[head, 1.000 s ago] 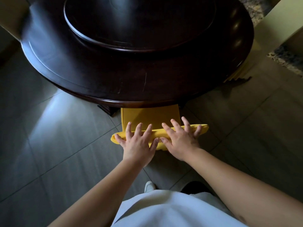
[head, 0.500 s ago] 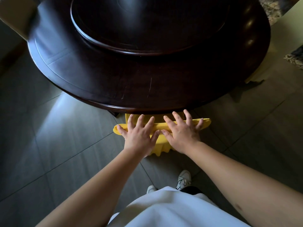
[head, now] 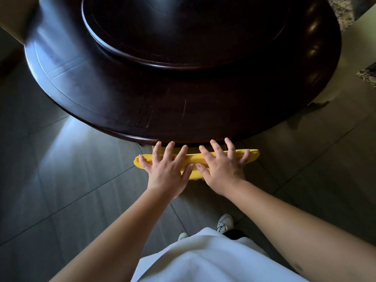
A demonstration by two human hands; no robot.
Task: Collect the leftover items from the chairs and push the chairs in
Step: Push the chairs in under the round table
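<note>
My yellow chair (head: 252, 154) is almost home: its seat is out of sight beneath the dark round counter (head: 142, 102), and only the curved top of the backrest shows, just beside the counter's near edge. I judge this chair all but pushed in, with maybe a last nudge to go. I see no leftover item on it, though the seat is hidden, so I cannot tell for sure. Whether other chairs wait for me, I cannot tell either; a pale shape at the far right may be one.

My left hand (head: 165, 173) and my right hand (head: 221, 166) lie side by side on the backrest, palms down, fingers spread wide and nearly straight, thumbs almost meeting in the middle. Neither grips anything; both press flat. My arms reach forward, nearly straight, and my fingertips come close to the counter's rim.
</note>
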